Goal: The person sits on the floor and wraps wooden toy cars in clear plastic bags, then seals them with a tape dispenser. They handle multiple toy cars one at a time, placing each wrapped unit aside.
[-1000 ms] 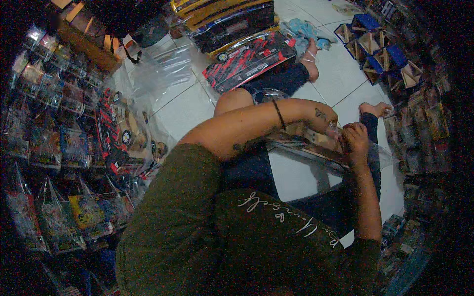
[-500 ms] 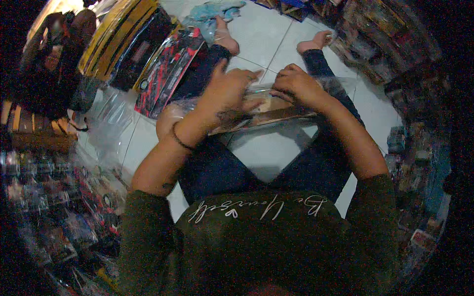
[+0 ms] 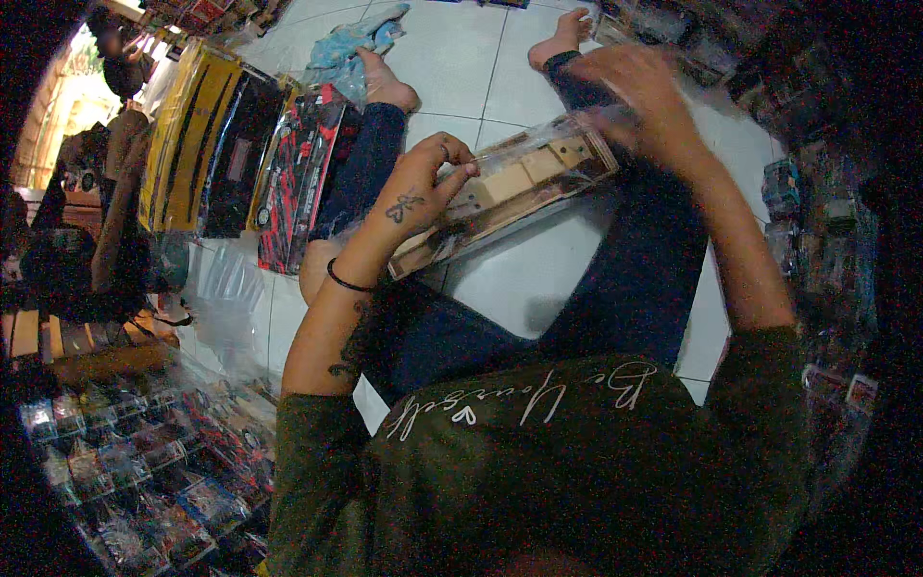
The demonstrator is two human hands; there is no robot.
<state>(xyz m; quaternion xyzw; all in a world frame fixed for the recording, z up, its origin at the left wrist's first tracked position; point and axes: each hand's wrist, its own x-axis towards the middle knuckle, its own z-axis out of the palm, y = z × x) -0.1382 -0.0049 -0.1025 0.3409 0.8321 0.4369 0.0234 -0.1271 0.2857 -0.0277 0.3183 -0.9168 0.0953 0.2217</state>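
Note:
A long, shallow box [image 3: 524, 185] with a wood-coloured top and dark spots lies slantwise across my legs, its right end farther away. Clear plastic wrap [image 3: 562, 130] covers it and shines along the far edge. My left hand [image 3: 430, 183] is at the box's left part, thumb and fingers closed together on the wrap. Past the right end is my right hand [image 3: 649, 101], smeared by motion. Its fingertips are too blurred to show whether they hold any of the wrap.
To the left stand large boxes, one yellow [image 3: 187, 135] and one red and black [image 3: 300, 183]. A blue cloth or bag [image 3: 358, 48] lies by my left foot. Clear plastic sheets [image 3: 226, 298] are on the tiled floor. Rows of small packaged items [image 3: 144, 462] fill the lower left; more goods line the right.
The box has tilted, its right end swinging away from me, and more of its top shows. My right hand has moved right and away; my left hand has closed on the wrap.

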